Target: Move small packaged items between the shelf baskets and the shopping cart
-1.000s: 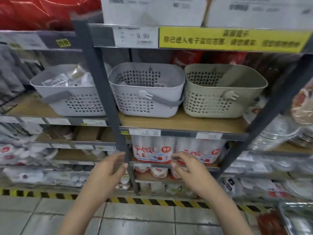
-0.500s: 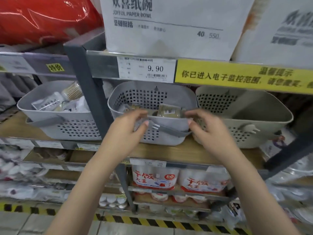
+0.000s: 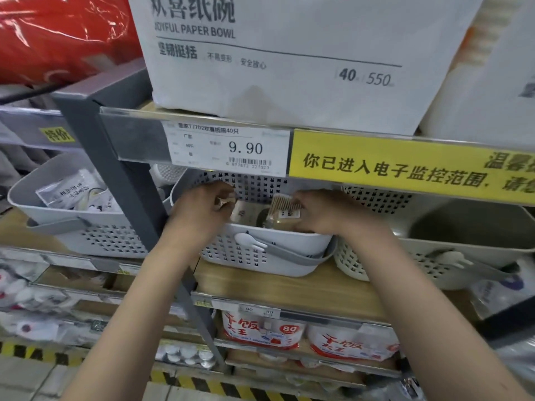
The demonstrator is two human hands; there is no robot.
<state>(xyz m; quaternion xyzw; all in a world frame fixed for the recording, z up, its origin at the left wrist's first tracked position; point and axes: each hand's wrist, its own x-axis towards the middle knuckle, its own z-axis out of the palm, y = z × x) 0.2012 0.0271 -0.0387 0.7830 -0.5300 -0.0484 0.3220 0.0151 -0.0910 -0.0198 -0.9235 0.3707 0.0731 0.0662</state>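
Hands have gone from hovering at the rim into the middle grey basket [image 3: 260,250] at frame centre: right hand [image 3: 318,215] now grips a toothpick packet [image 3: 285,211], left hand [image 3: 202,209] pinches a small item [image 3: 223,201], so picking for the cart has begun.

The fingertips of the left hand [image 3: 202,208] curl out of sight inside the middle basket [image 3: 260,250], so what they pinch is too small to tell. The right hand [image 3: 321,212] covers the right side of a toothpick pack [image 3: 285,211], whose label is too blurred to read. The basket's floor is mostly hidden behind its front wall. At 3 o'clock, the yellow sign [image 3: 405,169] and the beige basket [image 3: 434,264] run off the edge. At 9 o'clock, the left basket [image 3: 72,227] sits partly behind the grey upright post [image 3: 121,175].
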